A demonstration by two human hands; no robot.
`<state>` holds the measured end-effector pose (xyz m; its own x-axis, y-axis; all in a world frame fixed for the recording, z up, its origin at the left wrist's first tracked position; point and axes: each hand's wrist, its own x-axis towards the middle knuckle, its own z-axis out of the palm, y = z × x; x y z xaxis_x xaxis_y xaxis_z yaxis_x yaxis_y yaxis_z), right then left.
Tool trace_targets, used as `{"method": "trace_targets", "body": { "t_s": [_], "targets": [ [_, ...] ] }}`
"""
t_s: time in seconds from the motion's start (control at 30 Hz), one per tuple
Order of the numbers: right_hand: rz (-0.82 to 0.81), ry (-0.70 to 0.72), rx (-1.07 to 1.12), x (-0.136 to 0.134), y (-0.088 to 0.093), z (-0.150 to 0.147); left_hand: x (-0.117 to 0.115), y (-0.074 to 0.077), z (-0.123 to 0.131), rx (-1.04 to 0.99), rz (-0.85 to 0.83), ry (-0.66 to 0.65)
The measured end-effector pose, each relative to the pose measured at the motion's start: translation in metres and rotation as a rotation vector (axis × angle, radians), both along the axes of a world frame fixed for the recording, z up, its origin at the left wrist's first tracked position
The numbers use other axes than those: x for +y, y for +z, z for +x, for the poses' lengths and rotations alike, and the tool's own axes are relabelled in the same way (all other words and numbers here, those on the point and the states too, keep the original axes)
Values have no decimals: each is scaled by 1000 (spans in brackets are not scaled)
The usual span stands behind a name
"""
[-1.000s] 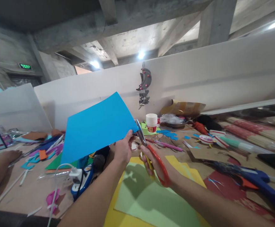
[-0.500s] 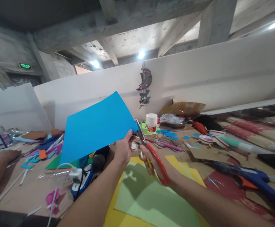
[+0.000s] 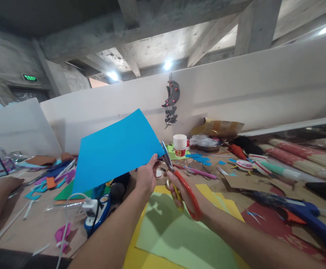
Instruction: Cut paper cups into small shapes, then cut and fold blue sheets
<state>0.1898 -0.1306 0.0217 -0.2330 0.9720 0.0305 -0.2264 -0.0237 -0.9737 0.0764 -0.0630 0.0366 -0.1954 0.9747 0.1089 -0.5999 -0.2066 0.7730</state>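
A large blue sheet of paper [image 3: 115, 149] is held up at its lower right corner by my left hand [image 3: 146, 175], thumb on top and the other fingers behind. My right hand [image 3: 186, 188] grips scissors [image 3: 186, 188] with red and yellow handles. Their blades point up and lie at the right corner of the sheet, close to my left fingertips. Beneath my hands are a pale green sheet [image 3: 176, 231] and yellow sheets [image 3: 143, 257] on the table.
To the left stand a blue-and-white power strip [image 3: 99, 213] with a white cable, and a co-worker's arm [image 3: 0, 190]. On the right lies a blue glue gun [image 3: 305, 213]. Stacked paper cups [image 3: 180, 144] stand behind, near blue paper scraps [image 3: 203, 158]. A grey moon ornament [image 3: 172, 95] hangs on the white partition.
The blue sheet has shifted very slightly to the right. My hands and the scissors stay almost in the same place.
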Motion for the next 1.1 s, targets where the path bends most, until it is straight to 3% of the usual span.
{"method": "trace_targets", "body": {
  "t_s": [0.6, 1.1],
  "targets": [
    [38, 13, 6, 3, -3, -1, -1, 2, 1, -15, 2, 16],
    [-42, 4, 40, 0, 2, -1, 0, 0, 0, -26, 25, 3]
  ]
}}
